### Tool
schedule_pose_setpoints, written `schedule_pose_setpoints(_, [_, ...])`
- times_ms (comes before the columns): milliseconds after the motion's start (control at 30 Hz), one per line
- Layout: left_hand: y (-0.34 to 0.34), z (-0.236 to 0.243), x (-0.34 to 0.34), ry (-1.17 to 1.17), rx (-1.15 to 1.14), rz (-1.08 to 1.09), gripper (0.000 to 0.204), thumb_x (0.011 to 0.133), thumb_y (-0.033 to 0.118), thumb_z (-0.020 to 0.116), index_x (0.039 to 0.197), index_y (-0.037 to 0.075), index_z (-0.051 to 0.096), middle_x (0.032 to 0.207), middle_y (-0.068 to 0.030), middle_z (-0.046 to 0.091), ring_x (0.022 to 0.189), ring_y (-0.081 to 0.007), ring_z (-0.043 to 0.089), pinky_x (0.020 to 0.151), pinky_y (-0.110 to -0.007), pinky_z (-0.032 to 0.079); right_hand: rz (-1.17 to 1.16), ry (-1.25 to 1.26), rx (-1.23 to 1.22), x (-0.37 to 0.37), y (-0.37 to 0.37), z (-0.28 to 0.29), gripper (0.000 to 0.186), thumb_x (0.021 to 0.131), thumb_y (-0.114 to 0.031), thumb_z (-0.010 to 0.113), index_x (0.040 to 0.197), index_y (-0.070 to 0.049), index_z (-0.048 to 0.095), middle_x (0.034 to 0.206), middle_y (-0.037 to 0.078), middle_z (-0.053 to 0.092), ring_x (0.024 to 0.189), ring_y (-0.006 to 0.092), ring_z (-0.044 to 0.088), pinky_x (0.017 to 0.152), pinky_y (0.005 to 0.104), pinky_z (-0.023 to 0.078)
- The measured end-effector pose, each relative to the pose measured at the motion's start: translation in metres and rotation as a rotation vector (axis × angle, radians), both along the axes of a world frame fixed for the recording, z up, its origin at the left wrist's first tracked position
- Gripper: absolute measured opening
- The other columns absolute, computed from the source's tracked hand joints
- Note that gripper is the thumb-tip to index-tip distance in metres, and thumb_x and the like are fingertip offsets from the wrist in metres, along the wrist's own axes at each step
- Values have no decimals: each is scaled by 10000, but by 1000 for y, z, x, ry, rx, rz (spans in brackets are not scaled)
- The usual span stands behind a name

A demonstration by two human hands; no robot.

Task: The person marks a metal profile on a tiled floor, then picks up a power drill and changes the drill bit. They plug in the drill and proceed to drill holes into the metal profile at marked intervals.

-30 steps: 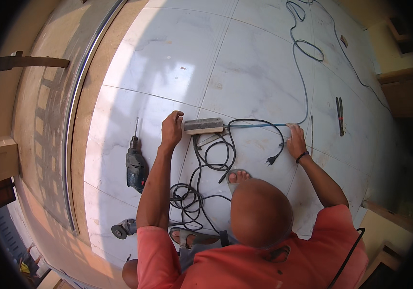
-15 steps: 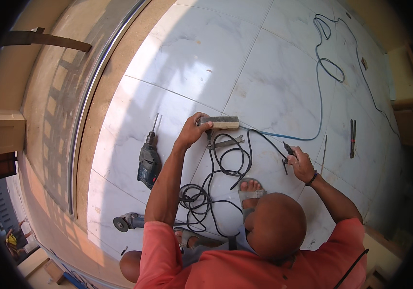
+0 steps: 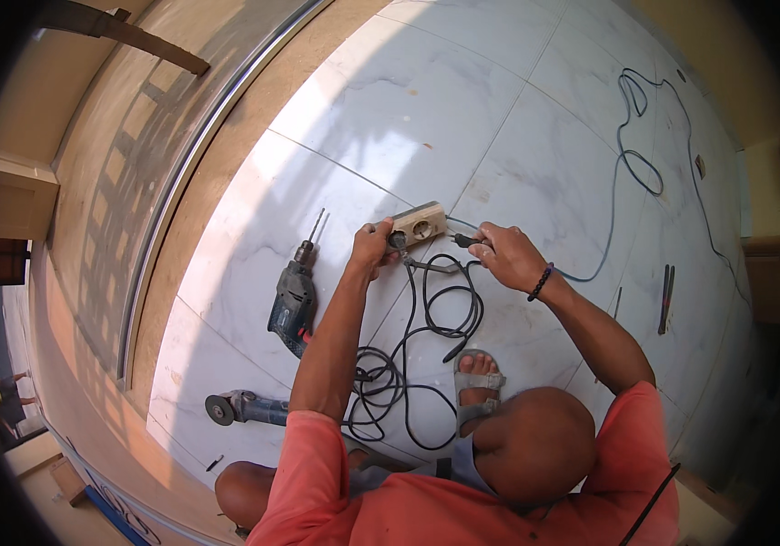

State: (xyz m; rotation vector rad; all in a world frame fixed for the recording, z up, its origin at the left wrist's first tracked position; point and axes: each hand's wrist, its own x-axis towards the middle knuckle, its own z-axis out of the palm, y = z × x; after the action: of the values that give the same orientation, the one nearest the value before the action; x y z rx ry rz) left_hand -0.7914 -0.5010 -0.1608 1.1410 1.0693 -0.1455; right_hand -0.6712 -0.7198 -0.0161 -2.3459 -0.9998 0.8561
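Socket block (image 3: 416, 225), cream, is clamped in left grip (image 3: 374, 247), black plug (image 3: 468, 241) in right grip (image 3: 511, 257).

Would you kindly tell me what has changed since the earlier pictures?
The left hand has taken hold of the socket block and tilted it so its round sockets show. The right hand has picked the black plug up off the floor and moved it leftward, close to the block. The drill, angle grinder and pliers still lie on the floor.

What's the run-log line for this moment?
left hand: holds socket block | right hand: holds plug, not inserted | drill, grinder: on floor
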Motion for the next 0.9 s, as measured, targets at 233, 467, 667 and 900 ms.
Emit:
schedule_pose_setpoints(233, [-6, -12, 0, 13, 76, 78, 469, 922, 435, 582, 1064, -11, 545, 839, -91, 627, 561, -161, 576, 446, -255, 479, 233, -374, -60, -3, 59, -64, 147, 873, -148, 580, 956, -31, 550, 774, 201, 667, 746, 392, 662, 666, 492, 524])
schedule_pose_setpoints(467, [-7, -18, 1, -1, 85, 146, 458, 910, 393, 605, 1009, -49, 535, 799, -120, 612, 518, -169, 571, 376, -276, 460, 392, -508, -42, -17, 66, -91, 96, 878, -89, 481, 964, -60, 512, 754, 170, 664, 727, 351, 673, 611, 456, 532])
schedule_pose_setpoints(667, [-8, -10, 5, 18, 129, 152, 462, 900, 373, 620, 990, -68, 521, 769, -129, 600, 501, -177, 572, 340, -282, 444, 412, -521, -19, -21, 69, -93, 101, 869, -88, 490, 963, -60, 510, 733, 172, 663, 717, 350, 675, 602, 460, 532])
schedule_pose_setpoints(900, [-10, -2, 4, 56, 145, 183, 455, 869, 354, 658, 971, -76, 549, 807, -193, 636, 476, -219, 590, 363, -341, 439, 352, -510, -122, -15, 84, -86, 78, 865, -100, 510, 930, -56, 518, 771, 181, 670, 721, 357, 669, 619, 472, 522])
